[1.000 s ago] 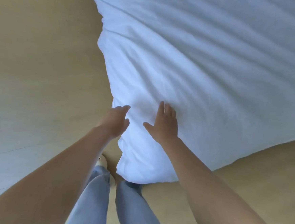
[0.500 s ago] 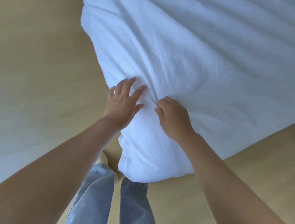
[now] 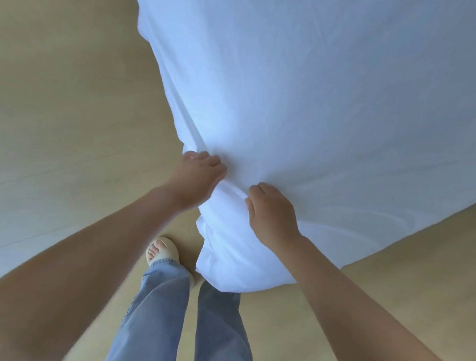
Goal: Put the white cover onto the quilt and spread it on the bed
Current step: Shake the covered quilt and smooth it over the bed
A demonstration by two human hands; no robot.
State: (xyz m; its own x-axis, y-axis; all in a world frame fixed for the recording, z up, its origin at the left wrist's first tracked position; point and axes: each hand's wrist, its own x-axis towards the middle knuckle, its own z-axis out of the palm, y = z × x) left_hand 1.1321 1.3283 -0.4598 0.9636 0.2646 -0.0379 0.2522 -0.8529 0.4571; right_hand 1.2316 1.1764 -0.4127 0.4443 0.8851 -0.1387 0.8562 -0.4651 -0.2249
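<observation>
White cover [image 3: 322, 101] spreads ahead of me, one corner hanging beside my jeans [image 3: 161, 302]; my left hand [image 3: 195, 177] and right hand [image 3: 271, 211] each clutch a bunch of it (fingers [image 3: 214, 162] curled in tight).

Matt white cloth cover [image 3: 308, 100], softly creased; smooth matt wood-look floor [image 3: 55, 66].

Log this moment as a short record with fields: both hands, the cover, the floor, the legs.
left hand: fingers curled, grips a bunched part of the white cover
right hand: grips the same bunch, close beside the left hand
white cover: spreads wide above the hands; its corner hangs below them, in front of the jeans
floor: tan, seen on both sides of the cover
feet: one pale sandal showing
</observation>
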